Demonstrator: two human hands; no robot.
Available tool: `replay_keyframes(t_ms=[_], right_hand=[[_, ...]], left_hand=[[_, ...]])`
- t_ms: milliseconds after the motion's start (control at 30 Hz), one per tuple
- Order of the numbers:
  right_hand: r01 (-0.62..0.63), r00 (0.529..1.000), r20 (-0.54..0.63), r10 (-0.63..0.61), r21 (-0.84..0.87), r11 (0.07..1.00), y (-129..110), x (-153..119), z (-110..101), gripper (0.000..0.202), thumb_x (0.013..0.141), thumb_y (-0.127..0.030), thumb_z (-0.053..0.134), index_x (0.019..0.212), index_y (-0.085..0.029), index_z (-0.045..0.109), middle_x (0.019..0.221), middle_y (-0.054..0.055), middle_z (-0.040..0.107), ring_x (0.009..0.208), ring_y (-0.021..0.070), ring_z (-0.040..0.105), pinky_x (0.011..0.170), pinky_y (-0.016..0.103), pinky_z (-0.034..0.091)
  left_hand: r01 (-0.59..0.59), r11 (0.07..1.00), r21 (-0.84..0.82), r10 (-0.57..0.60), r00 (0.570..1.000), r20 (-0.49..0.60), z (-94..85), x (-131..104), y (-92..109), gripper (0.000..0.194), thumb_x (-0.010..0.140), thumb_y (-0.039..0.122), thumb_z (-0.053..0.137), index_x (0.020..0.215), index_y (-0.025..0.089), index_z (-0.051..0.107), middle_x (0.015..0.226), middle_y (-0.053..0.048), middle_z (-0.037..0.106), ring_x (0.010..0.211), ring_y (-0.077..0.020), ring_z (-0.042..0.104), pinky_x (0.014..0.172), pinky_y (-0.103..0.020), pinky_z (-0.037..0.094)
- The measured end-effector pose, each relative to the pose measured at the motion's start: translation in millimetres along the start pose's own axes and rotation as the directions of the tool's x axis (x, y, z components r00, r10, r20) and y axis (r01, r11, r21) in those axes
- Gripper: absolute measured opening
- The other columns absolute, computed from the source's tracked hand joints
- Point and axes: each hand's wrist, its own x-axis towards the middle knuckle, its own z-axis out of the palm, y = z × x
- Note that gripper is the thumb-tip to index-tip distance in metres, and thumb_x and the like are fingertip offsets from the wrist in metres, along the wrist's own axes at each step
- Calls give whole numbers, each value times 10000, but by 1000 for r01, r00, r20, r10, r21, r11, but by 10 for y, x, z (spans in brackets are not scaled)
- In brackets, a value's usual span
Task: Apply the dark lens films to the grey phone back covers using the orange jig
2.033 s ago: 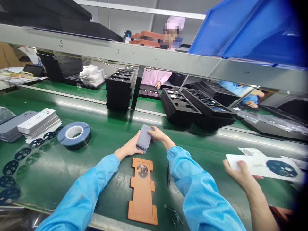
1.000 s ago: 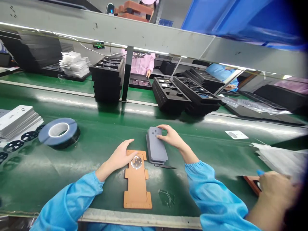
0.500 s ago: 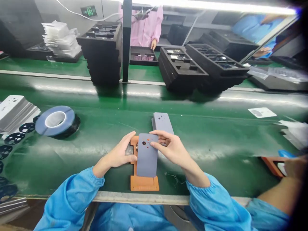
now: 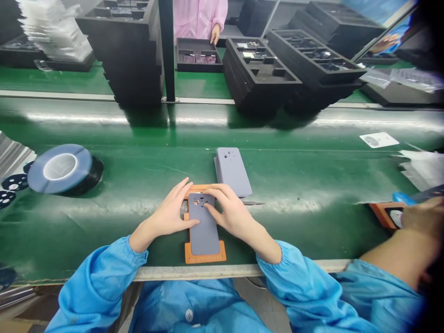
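Note:
A grey phone back cover (image 4: 204, 236) with camera holes near its top lies over an orange fixture (image 4: 205, 258), whose top and bottom ends show beyond it. With thumb and fingers, my right hand (image 4: 231, 210) grips the upper right part of the cover. My left hand (image 4: 169, 210) is open at the fixture's upper left, fingers stretched out and thumb touching the cover's left side. A stack of similar grey back covers (image 4: 233, 173) sits just behind my right hand. Tweezers (image 4: 255, 203), or a similar thin dark tool, stick out beside that hand.
To the left are a roll of blue-edged tape (image 4: 60, 167) and black stickers (image 4: 15, 183). Black trays (image 4: 263, 78) are stacked beyond the bench. At right, a co-worker's hand (image 4: 425, 216) is at another orange fixture (image 4: 383, 215). A white card (image 4: 379, 139) lies farther back.
The back cover has shifted left and now sits squarely over the orange fixture. My right hand moved left with it. My view has tilted down, and the thin dark tool has come into sight.

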Motion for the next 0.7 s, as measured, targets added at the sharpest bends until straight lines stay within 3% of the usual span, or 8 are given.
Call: replay_keyframes(t_ms=[333,533,700], right_hand=[[64,998,-12,-69,-229,971,-8,-22,44,303,976,-178,549,1277,-185,576,1301,181,606,1234,320,578,1042,539,521],[-7,994,94,53,-427,904,-73,-26,102,367,995,-223,506,1332,-111,595,1488,237,519,1439,397,428,1168,658,349],[76,980,197,17,-452,889,-172,-192,242,447,1023,-171,411,1447,-108,538,1536,180,517,1461,324,435,1194,543,367]], left_hand=[[15,1000,-6,-15,999,34,-30,-1,-5,1067,778,525,797,1621,240,208,1720,-144,117,1573,-362,171,1253,-542,265],[8,1000,13,-9,999,35,-14,2,-24,1097,778,531,796,1630,229,173,1721,-162,97,1577,-368,152,1253,-554,250],[3,1000,23,-4,1000,30,-8,9,-20,1093,788,519,791,1628,204,167,1712,-187,126,1571,-367,177,1254,-553,248]])
